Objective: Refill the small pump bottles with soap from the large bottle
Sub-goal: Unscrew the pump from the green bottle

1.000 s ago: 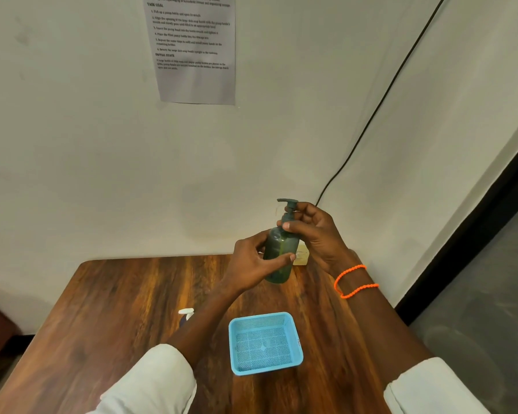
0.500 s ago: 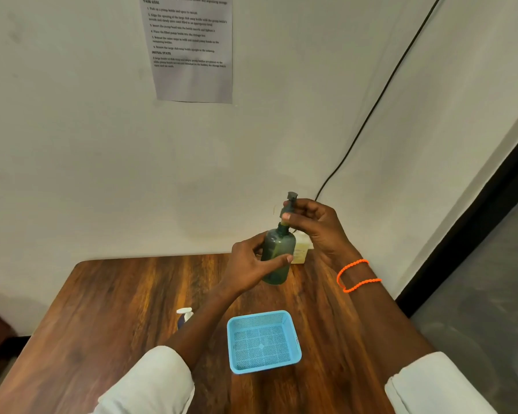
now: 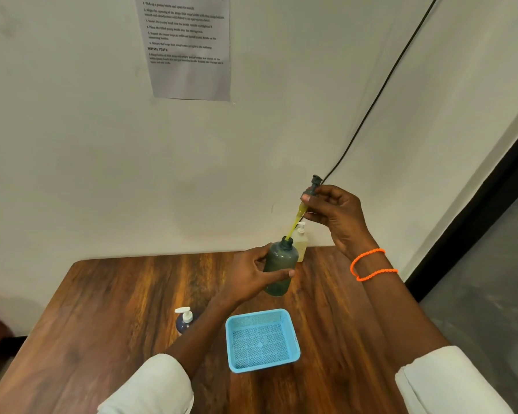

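Observation:
My left hand (image 3: 251, 277) grips a dark green bottle (image 3: 280, 265) around its body, held above the far part of the wooden table (image 3: 108, 318). My right hand (image 3: 335, 216) pinches the bottle's dark pump head (image 3: 313, 186), lifted clear of the neck. Its yellow-coated tube (image 3: 295, 222) slants down with the tip still inside the bottle's mouth. A small dark blue pump bottle (image 3: 184, 319) with a white pump stands on the table left of my left forearm. A pale yellowish pump bottle (image 3: 301, 243) stands at the wall behind the green one.
A light blue mesh basket (image 3: 262, 339) with nothing in it sits on the table near me. A printed sheet (image 3: 189, 46) is stuck to the wall, and a black cable (image 3: 380, 88) runs down it. Beyond the table's right edge is grey floor.
My right hand has pulled the pump head up and to the right out of the green bottle, baring the yellow tube. My left hand kept hold of the bottle.

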